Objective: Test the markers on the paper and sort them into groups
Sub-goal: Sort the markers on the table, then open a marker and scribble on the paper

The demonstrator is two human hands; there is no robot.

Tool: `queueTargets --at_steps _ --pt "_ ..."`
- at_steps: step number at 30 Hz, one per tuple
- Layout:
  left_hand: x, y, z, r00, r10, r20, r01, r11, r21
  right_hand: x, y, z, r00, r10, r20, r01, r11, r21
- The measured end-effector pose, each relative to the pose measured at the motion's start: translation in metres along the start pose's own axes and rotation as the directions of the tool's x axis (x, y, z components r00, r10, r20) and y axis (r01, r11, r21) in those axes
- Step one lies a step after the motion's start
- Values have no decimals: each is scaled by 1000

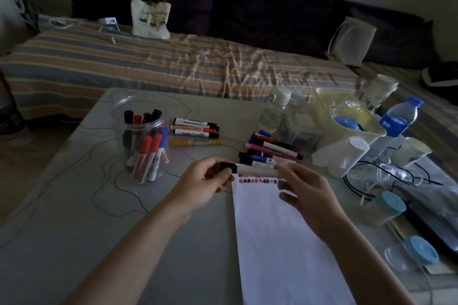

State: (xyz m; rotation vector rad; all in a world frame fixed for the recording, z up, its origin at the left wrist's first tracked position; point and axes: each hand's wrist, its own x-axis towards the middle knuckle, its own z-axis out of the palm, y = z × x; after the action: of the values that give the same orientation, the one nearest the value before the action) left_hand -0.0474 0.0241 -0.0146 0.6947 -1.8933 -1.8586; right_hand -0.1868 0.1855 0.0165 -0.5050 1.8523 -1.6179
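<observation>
Marker (252, 169), white barrel with a black cap, is held level in both hands just above the top edge of the paper (280, 235). Left hand (200, 186) pinches the cap end, fingers curled round it; right hand (304, 190) grips the other end of the barrel, thumb and fingers closed on it. Rows of red, blue and black test marks run along the paper's top edge. Beyond the paper: a jar (141, 141) of markers to its left, a small row of markers (195, 129), and a mixed pile (270, 151) straight behind. Risk: cap pops off suddenly and the tip smears the hand or paper; the marker may land in the wrong group since piles sit close.
</observation>
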Motion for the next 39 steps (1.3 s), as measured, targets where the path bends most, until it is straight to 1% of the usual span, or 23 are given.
queueTargets --at_steps 1,2,3,4,6,8,9,10,12,13,15,18,20,22,24,26,27,29,31,33,36,38,39 --pt "2 -2 -1 1000 4 13 -4 1000 31 1 2 -2 995 -97 19 99 956 -277" --pt "4 -4 0 1000 5 26 -7 998 63 4 6 -3 979 -192 68 199 838 -508" --pt "6 -6 1 999 2 39 -6 995 95 7 10 -2 958 -254 134 279 706 -651" --pt "8 -9 2 999 -1 52 -6 991 137 10 15 -1 942 -272 198 328 614 -718" --pt "13 -14 5 998 2 59 -15 976 218 17 24 3 931 -241 275 364 541 -758" --pt "19 -21 5 1000 20 20 -26 936 350 31 27 4 945 -215 248 326 540 -776" --pt "22 -25 4 999 43 -14 -31 884 467 41 27 1 953 -235 191 292 552 -781" --pt "23 -29 3 996 82 -37 -43 793 608 55 25 -3 953 -280 113 256 552 -794" --pt "24 -36 -1 989 146 -27 -59 552 832 88 23 -15 925 -378 -32 173 495 -851" --pt "23 -39 -2 989 145 -10 -58 457 887 104 23 -20 909 -410 -71 133 448 -884" --pt "25 -46 -5 995 95 7 -40 358 933 130 21 -24 896 -432 -105 66 363 -929" --pt "27 -53 -11 1000 23 -5 -2 279 960 151 19 -21 917 -386 -100 9 271 -963" --pt "26 -54 -18 1000 -22 -18 23 258 966 158 19 -16 933 -350 -90 -10 226 -974" --pt "26 -56 -24 999 -49 -22 33 250 968 161 20 -6 931 -360 -55 34 237 -971" --pt "26 -56 -29 998 -54 -19 31 242 970 163 20 14 894 -446 48 179 258 -949" --pt "27 -56 -30 998 -66 -14 30 253 967 165 18 47 839 -507 200 355 230 -906" --pt "27 -56 -31 997 -70 -14 32 258 966 166 17 67 823 -494 278 423 208 -882" --pt "27 -58 -31 998 -59 -18 33 262 965 171 19 108 814 -412 410 500 138 -855" --pt "26 -60 -31 999 -38 -16 26 270 963 177 29 142 805 -344 483 528 45 -848" --pt "27 -62 -32 999 -34 -7 17 279 960 184 39 162 829 -283 483 505 7 -863" --pt "28 -62 -33 1000 -28 0 8 285 958 185 45 165 870 -263 417 426 -23 -904" --pt "29 -62 -33 999 -32 7 2 284 959 180 45 157 865 -261 427 425 -69 -903" --pt "29 -62 -33 999 -38 6 5 285 959 176 43 152 859 -256 444 443 -66 -894"
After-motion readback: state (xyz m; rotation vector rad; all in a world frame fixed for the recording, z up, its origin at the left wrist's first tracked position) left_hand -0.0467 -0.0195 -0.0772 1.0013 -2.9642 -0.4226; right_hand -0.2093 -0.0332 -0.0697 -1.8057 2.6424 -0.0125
